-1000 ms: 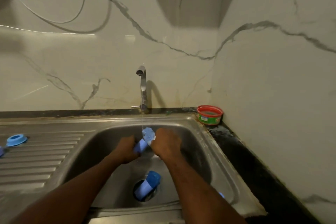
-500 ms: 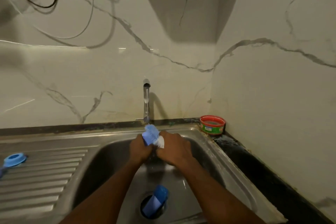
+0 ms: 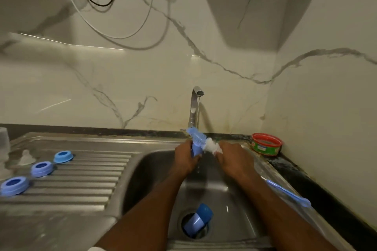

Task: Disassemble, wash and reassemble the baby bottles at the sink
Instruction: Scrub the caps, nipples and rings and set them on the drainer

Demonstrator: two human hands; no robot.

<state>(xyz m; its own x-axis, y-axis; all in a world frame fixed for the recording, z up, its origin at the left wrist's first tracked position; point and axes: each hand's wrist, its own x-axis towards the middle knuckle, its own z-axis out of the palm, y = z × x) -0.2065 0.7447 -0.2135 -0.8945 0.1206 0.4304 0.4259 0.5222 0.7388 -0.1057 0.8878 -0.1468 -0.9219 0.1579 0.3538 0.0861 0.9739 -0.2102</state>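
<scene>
Left hand: fingers curled round the blue lower part of a bottle brush, held over the sink basin just below the tap.
Right hand: fingers pinch the white tip of the same brush, which lies across between the two hands.
Water: a thin stream falls from the tap spout down past the brush.
Bottle part in basin: a blue bottle piece lies tilted in the drain hole, near the forearms.
Drainboard: three blue collar rings in a slanted row on the ribbed steel, with a clear teat just beside the farthest one.
Right rim: a slim blue brush handle lies along the sink edge, partly behind the right forearm.
Bench corner: a red-and-green round tub by the wall.
</scene>
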